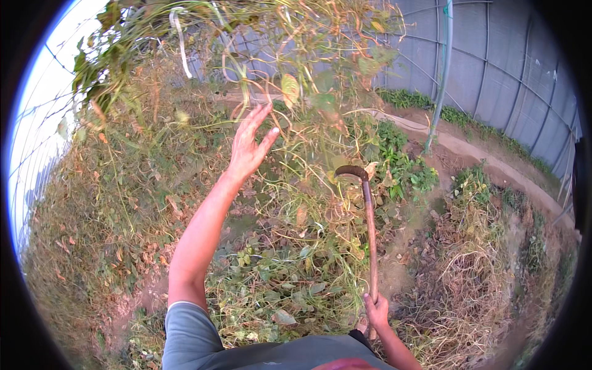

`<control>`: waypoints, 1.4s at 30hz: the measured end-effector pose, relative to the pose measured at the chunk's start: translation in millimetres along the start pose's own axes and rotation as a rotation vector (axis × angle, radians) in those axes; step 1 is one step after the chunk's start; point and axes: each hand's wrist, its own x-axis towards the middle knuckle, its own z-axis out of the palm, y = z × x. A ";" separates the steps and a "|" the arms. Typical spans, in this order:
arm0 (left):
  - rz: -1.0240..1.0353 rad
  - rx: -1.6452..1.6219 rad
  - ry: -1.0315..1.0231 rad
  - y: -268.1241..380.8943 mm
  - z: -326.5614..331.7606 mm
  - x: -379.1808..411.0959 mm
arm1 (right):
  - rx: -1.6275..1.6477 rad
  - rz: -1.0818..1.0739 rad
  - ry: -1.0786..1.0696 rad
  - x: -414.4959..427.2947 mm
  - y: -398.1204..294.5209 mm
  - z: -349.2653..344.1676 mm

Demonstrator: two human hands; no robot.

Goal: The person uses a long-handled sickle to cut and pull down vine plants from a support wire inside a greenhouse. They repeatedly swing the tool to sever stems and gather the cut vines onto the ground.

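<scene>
My left hand (251, 142) is raised at arm's length, its thumb apart from the fingers. The fingertips are close to hanging, half-dried climbing vines (296, 51); whether they touch a stem is hard to tell. Low on the right, near my body, my right hand (378, 312) grips the long wooden handle of a sickle (371, 226). The sickle points away from me, its dark curved blade (351, 171) turned to the left among the vine stems. Below my left arm, tangled green and yellow vines (286, 286) cover the ground.
A metal post (442, 78) stands at the far right, before the greenhouse's grey wall (499, 55) with its bars. A pale raised strip (490, 162) runs along that wall. Dry cut-looking vines (476, 277) lie heaped on the right. Dense withered foliage (115, 199) fills the left.
</scene>
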 end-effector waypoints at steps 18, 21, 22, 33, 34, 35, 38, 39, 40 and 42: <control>-0.655 0.337 0.286 -135.0 202.7 269.4 | 0.150 -0.087 0.153 124.9 14.6 -190.5; -0.537 0.285 0.170 -155.8 192.9 230.8 | 0.201 -0.234 0.150 198.3 -69.0 -199.7; -0.450 0.332 0.176 -170.2 186.1 214.5 | 0.228 -0.284 0.126 220.2 -112.1 -200.2; -0.328 0.145 0.248 -152.6 197.1 180.0 | -0.225 -0.849 -0.092 420.1 -384.7 -116.9; -0.302 0.242 0.316 -179.4 188.5 172.2 | -0.189 -0.850 -0.122 431.4 -397.5 -99.4; -0.286 0.336 0.377 -207.5 183.6 156.8 | -0.163 -0.841 -0.160 439.8 -406.7 -85.2; -0.316 -0.008 0.261 -162.2 192.9 184.8 | -0.237 -0.827 -0.137 473.2 -414.5 -94.1; -0.378 -0.048 0.249 -156.7 190.6 185.1 | -0.299 -0.835 -0.111 483.7 -416.5 -94.6; -0.437 -0.094 0.236 -153.2 192.5 185.8 | -0.363 -0.839 -0.080 495.2 -416.1 -99.9; -0.500 -0.019 0.240 -159.7 197.2 179.0 | -0.417 -0.894 0.017 519.6 -414.3 -105.4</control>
